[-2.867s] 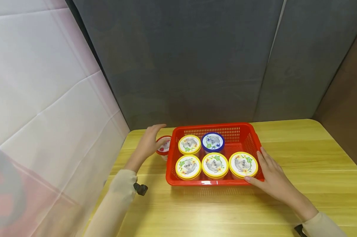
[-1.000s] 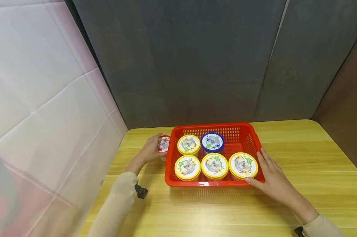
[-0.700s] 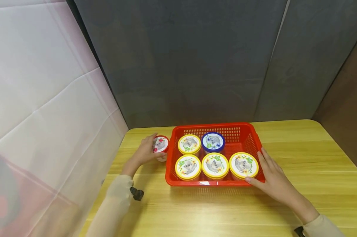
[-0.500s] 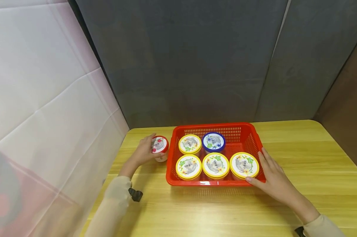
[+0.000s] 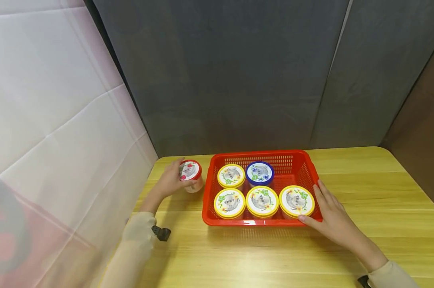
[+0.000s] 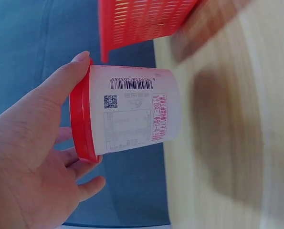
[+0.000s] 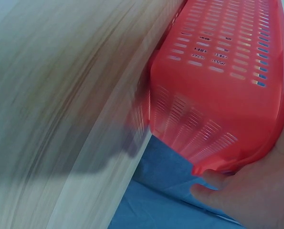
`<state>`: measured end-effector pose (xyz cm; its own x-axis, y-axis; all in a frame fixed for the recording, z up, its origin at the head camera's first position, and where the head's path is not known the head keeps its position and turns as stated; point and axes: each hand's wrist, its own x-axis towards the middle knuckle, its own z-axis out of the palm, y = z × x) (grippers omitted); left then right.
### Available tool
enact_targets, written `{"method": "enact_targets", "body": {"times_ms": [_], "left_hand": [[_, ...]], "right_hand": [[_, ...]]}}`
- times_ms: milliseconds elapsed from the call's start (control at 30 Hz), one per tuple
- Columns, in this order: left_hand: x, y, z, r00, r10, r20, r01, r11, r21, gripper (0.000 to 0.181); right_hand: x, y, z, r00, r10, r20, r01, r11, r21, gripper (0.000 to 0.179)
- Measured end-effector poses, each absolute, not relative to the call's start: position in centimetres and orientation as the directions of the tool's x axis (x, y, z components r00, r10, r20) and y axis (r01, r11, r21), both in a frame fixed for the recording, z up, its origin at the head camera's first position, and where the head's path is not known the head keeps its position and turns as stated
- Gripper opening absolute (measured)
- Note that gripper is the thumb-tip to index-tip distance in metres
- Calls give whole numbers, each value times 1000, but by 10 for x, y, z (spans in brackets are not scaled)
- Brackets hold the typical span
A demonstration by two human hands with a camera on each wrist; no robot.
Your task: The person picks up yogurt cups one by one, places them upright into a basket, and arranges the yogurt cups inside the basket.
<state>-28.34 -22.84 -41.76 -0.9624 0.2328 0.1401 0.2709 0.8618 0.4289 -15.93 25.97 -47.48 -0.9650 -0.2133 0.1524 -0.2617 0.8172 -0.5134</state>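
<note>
My left hand (image 5: 168, 182) holds a paper tub (image 5: 193, 185) with a red lid, left of the red plastic basket (image 5: 220, 222). In the left wrist view the thumb lies on one side of the lid and fingers on the other; the tub (image 6: 132, 107) shows its barcode, and a shadow falls on the table beyond its base. My right hand (image 5: 333, 218) grips the basket's near right corner, thumb over the front rim. The right wrist view shows fingertips at the rim of the basket (image 7: 208, 109). Several yellow-lidded tubs (image 5: 261, 202) and one blue-lidded tub (image 5: 259, 173) stand upright in the basket.
The basket stands on a wooden table (image 5: 245, 260). A dark grey panel (image 5: 238, 80) rises behind it, a white fabric wall (image 5: 58, 100) on the left and a brown panel (image 5: 422, 120) on the right. Inside the basket, bare floor (image 5: 285, 179) shows at the back right.
My left hand first reached beside the red-lidded tub with spread fingers, then took hold of it. The tub has since moved left, away from the basket, and slightly back. The right hand has stayed put.
</note>
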Motion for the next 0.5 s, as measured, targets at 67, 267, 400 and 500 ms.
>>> {"method": "enact_targets", "body": {"times_ms": [67,267,400,500], "left_hand": [[-284,-230,-412,-962,232,144,272,858,435,102],[-281,-229,-392,-963,221,153,267,850,454,104],[-279,-226,-380,-962,218,164,268,865,424,104],[-278,-222,-371,-959,223,176,277,873,402,103]], "right_hand": [[-159,260,-475,-965,-213,153,-262,817,-513,112],[-159,260,-474,-964,-211,161,-264,816,-513,112],[-159,260,-475,-964,-212,161,-265,815,-516,112],[-159,260,-475,-964,-213,161,-266,816,-514,112]]}}
